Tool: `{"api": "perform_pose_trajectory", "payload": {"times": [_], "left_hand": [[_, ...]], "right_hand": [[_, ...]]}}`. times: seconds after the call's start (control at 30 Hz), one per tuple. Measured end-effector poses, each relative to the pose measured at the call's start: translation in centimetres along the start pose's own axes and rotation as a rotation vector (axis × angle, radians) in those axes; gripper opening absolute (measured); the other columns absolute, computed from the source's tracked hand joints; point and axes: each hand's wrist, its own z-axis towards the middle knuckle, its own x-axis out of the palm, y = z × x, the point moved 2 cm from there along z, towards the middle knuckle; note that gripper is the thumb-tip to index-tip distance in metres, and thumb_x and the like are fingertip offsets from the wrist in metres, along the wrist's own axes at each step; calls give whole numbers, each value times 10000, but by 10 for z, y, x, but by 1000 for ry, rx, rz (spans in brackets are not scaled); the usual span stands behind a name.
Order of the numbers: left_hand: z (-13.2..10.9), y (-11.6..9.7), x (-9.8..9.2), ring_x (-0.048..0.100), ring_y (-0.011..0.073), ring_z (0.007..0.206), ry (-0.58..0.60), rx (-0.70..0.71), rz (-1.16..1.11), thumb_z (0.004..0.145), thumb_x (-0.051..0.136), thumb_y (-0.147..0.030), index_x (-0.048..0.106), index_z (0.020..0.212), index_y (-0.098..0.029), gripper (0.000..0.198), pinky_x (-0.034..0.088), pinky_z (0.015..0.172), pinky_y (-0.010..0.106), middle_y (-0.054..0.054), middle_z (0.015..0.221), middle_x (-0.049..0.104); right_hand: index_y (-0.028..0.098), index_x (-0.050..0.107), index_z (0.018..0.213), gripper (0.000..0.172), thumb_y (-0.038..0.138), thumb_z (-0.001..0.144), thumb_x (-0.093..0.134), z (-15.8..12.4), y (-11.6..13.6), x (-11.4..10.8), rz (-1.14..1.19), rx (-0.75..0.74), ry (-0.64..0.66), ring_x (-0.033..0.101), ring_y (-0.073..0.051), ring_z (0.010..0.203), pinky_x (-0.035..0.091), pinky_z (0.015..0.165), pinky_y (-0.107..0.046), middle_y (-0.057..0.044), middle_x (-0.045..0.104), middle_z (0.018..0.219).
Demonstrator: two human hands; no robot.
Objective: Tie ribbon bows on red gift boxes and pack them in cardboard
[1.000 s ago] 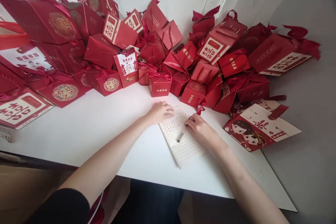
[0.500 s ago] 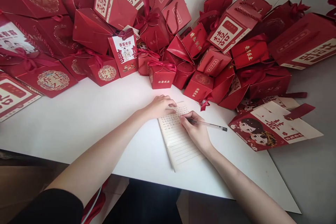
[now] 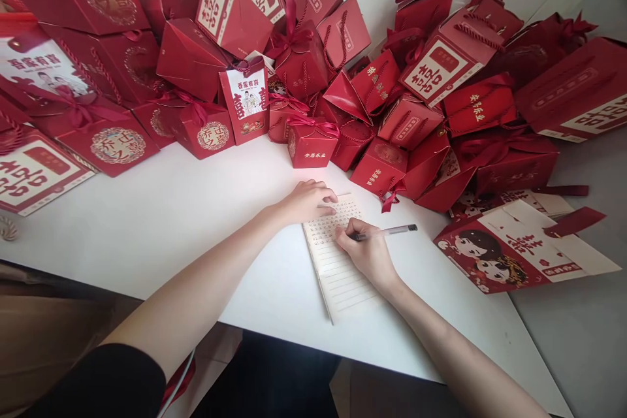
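A small lined notepad (image 3: 343, 281) lies on the white table, its upper lines filled with rows of handwriting and its lower lines blank. My right hand (image 3: 369, 251) rests on the page, fingers closed round a pen (image 3: 392, 231) with a clear barrel and dark end. The pen's tip is hidden behind the fingers, near the lowest written rows. At the notepad's upper left corner lies my left hand (image 3: 309, 201), palm down with fingers apart and slightly curled, touching the paper's edge.
Red gift boxes with ribbons and rope handles are heaped along the back, a small red box (image 3: 311, 144) nearest the notepad. To the right stands a box with cartoon faces (image 3: 519, 248). The white table (image 3: 196, 222) ends at a front edge close to my body.
The view has shifted, so the boxes appear a little further right. My right hand with the pen has moved slightly down and left over the page. My left hand keeps its place on the notepad.
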Motion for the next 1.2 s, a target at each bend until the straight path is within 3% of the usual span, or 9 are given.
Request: {"api": "perform_pose_trajectory", "payload": {"times": [0.6, 0.73, 0.83, 0.9, 1.0, 1.13, 1.2], "left_hand": [[-2, -2, -1, 508, 199, 961, -8, 2, -4, 771, 587, -376, 627, 954, -235, 235, 339, 874, 336, 13, 978, 611], [-2, -1, -1, 524, 202, 953, -13, 5, 0, 767, 592, -366, 633, 944, -228, 228, 352, 873, 352, 17, 946, 619], [-4, -2, -3, 555, 211, 927, -32, 31, 12, 761, 597, -364, 643, 936, -222, 230, 379, 865, 369, 31, 931, 633], [-7, -5, -5, 576, 210, 902, -51, 59, 20, 757, 599, -354, 649, 933, -220, 227, 407, 852, 359, 42, 926, 646], [-13, -7, -6, 606, 171, 849, -79, 61, 122, 742, 609, -333, 646, 930, -249, 209, 458, 818, 304, 23, 899, 670], [-20, -3, -9, 608, 142, 899, -224, -56, 135, 816, 473, -325, 614, 1004, -302, 236, 493, 829, 288, 37, 957, 674], [-27, -1, -14, 581, 168, 990, -319, -141, 189, 836, 411, -282, 574, 1087, -311, 300, 488, 853, 337, 76, 1049, 642]], "right_hand": [[200, 308, 513, 326, 270, 752, 519, -1, -1, 0, -48, -15, -44, 312, -87, 473, 276, 485, -230, 65, 366, 459], [198, 342, 507, 362, 350, 768, 543, 0, 1, -2, 68, 25, -64, 327, -82, 440, 286, 460, -228, 57, 400, 450], [205, 384, 563, 351, 437, 784, 528, 4, -3, -13, 158, 29, -155, 317, -81, 380, 296, 412, -226, 68, 391, 441], [202, 469, 656, 273, 439, 775, 537, 9, -9, -27, 76, -71, -199, 401, -105, 404, 364, 442, -239, 55, 445, 477], [198, 576, 803, 194, 381, 759, 530, 20, -27, -51, -188, -319, -196, 599, -193, 697, 477, 637, -300, -46, 624, 782], [258, 606, 988, 276, 241, 800, 405, 36, -55, -68, -458, -551, -95, 597, -210, 957, 489, 790, -307, -61, 614, 1038], [267, 546, 1124, 350, 233, 817, 383, 38, -60, -71, -503, -617, -172, 595, -206, 987, 499, 797, -300, -64, 606, 1086]]}}
